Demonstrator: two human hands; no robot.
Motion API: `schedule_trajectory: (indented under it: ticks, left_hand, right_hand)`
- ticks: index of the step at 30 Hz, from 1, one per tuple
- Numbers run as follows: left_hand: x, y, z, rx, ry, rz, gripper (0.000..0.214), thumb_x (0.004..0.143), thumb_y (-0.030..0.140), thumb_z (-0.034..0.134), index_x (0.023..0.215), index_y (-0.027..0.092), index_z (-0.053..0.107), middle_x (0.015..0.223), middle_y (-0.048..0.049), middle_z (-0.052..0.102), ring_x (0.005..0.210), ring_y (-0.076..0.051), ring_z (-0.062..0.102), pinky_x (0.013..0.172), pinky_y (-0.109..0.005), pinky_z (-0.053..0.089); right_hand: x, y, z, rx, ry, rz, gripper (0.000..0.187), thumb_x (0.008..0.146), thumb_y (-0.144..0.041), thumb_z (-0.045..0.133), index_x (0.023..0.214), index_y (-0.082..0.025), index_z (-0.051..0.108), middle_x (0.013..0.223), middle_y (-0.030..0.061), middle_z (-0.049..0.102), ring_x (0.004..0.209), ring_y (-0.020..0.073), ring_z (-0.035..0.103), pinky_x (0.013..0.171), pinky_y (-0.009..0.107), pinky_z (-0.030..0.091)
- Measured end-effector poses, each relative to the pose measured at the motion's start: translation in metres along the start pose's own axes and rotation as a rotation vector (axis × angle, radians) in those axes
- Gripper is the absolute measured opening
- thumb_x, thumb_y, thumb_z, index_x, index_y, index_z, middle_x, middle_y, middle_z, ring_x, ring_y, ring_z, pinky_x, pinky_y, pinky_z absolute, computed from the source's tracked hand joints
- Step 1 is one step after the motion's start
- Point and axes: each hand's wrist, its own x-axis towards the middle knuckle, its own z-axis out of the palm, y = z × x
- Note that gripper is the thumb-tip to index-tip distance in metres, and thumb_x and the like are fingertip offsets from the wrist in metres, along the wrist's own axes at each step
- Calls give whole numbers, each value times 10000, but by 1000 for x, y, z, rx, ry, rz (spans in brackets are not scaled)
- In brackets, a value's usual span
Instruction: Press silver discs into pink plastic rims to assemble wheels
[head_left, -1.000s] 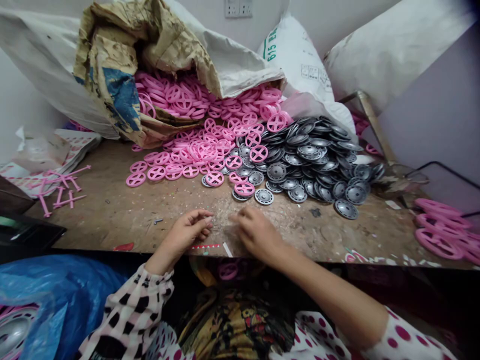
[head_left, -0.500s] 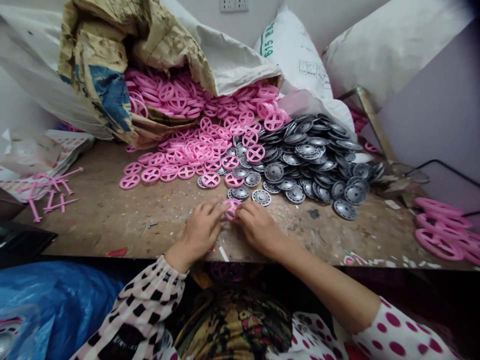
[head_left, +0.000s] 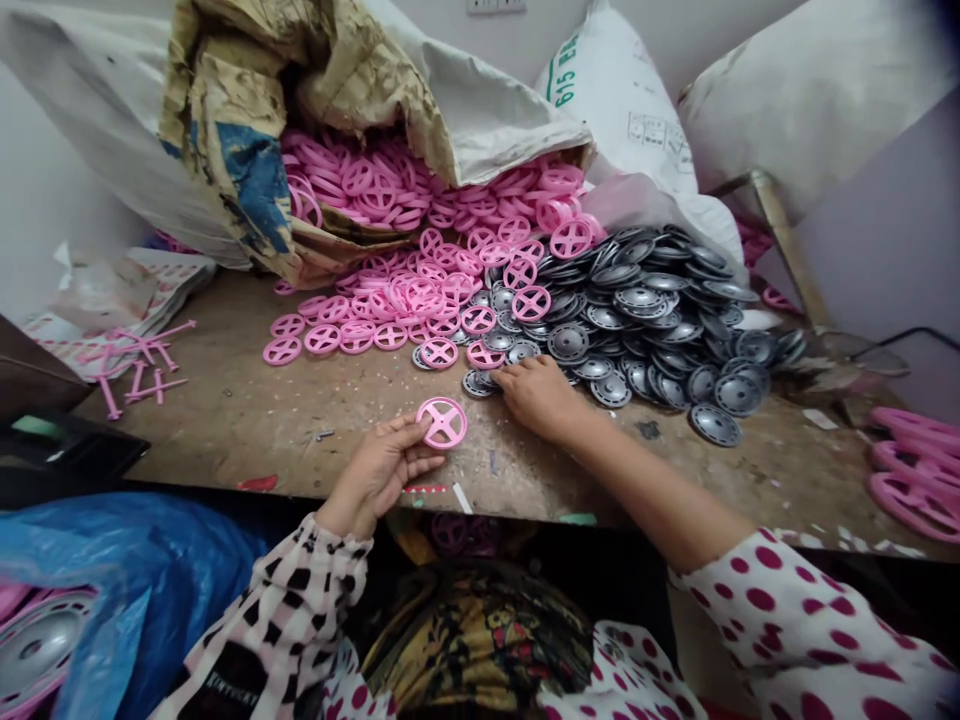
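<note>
Near frame centre, your left hand [head_left: 386, 465] holds one bare pink wheel [head_left: 442, 424], your right hand [head_left: 544, 400], grip unclear, is at the grey discs [head_left: 643, 302], and large heaps of both are left.

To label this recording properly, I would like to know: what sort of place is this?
Probably a workshop, judging by the scuffed worktable, the heaps of pink spoked rings and gray discs, and the open sack.

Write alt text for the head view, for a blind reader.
A person's left hand holds a pink four-spoked wheel over a worn tabletop; the right hand is at the near edge of a gray disc pile. Pink wheels spill from an open sack behind.
</note>
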Motion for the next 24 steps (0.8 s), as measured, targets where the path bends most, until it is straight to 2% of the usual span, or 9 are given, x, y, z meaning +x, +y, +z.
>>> schedule_trajectory:
  ticks: [3,6,9,11,13,15,17,21,24]
  left_hand:
    - [-3,1,-2,-89,20,-54,49,836,110,607,836,94,654,703,-81,708,594,-152,683,566,-256,601]
    - [-2,-2,0,-105,-12,-87,75,846,115,604,877,79,662,731,-98,715,581,-152,684,570,-249,602]
    - [-1,-7,6,-113,-101,-105,103,865,125,582,890,74,668,771,-112,722,595,-145,686,601,-247,603]
    - [-1,-10,9,-128,-144,-98,118,879,125,556,881,82,665,775,-104,720,606,-142,687,618,-250,602]
    - [-1,-14,11,-129,-133,-86,118,878,105,536,848,97,650,729,-80,707,591,-138,679,615,-256,598]
    - [-2,-16,10,-110,-102,-74,108,865,86,534,818,108,628,682,-58,686,562,-132,664,598,-255,591]
    - [-5,-16,8,-82,-110,-48,66,851,98,557,832,112,619,687,-53,680,561,-129,654,586,-250,580]
    - [-13,-14,10,51,-185,101,146,793,205,674,905,121,632,805,-60,692,641,-145,663,597,-256,570]
    - [-20,-14,17,162,-232,201,264,764,320,711,936,132,641,871,-60,693,682,-148,657,604,-250,555]
  right_hand:
    - [-10,-2,-1,13,31,34,380,939,-131,360,1236,-118,597,1109,155,676,956,267,599,842,401,367]
    - [-29,-12,-6,77,167,35,422,934,-105,341,1303,-87,545,1253,165,612,1051,258,585,895,385,407]
    - [-48,-35,-8,136,290,-144,422,931,-107,352,1299,-105,556,1308,140,583,1124,238,557,968,374,417]
    - [-58,-52,-4,154,305,-265,413,917,-106,383,1286,-98,567,1324,155,568,1162,248,536,1016,411,402]
    - [-64,-66,2,187,297,-293,425,895,-92,409,1293,-75,556,1344,176,545,1246,287,471,1074,493,341]
    - [-68,-75,5,276,285,-255,448,876,-87,425,1308,-93,544,1368,160,526,1342,329,356,1107,587,247]
    - [-69,-77,2,468,309,-221,428,893,-130,433,1305,-150,548,1387,125,513,1377,324,305,1108,604,231]
    - [-62,-70,-16,1001,376,29,433,908,-347,520,1313,-194,515,1277,130,562,1147,234,543,934,416,478]
    - [-55,-63,-25,1346,187,155,438,828,-414,618,1195,-180,572,1025,79,651,878,184,615,775,336,516]
